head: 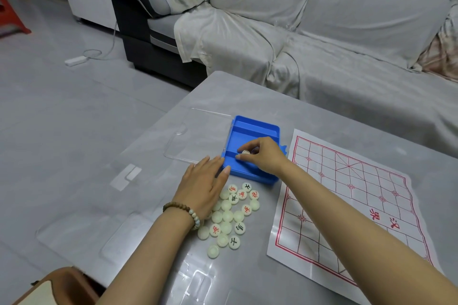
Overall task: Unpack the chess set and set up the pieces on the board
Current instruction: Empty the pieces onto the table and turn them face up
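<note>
A grey sofa [322, 32] under loose covers stands beyond the table's far edge. The grey table [173, 116] carries everything else.

The board [347, 205], a creased white sheet with a red grid, lies flat on the right half of the table. Its near corner reaches toward the near edge.

A clear lid [195, 136] lies at the left edge, just beside the box; I cannot tell whether it overhangs the edge.

The blue box [247, 129] sits about mid-table, between lid and board, with its right side just beside the board's far-left corner. Ridges split it into long troughs, and what shows of them is bare.

The right hand [262, 156] reaches into the box from the board side. Its fingers are curled and pinch a pale piece [245, 152] over a near trough.

The left hand [200, 188] lies palm down with fingers straight and together, holding nothing. Its fingertips reach the box's near-left corner, and the thumb tip touches the box's near wall.

A heap of pale round pieces [230, 215] lies loose on the table just nearer than the box, between the left wrist and the board. Some show red or black characters, others lie blank side up. None stands on the board.

A bead bracelet [183, 210] circles the left wrist.
</note>
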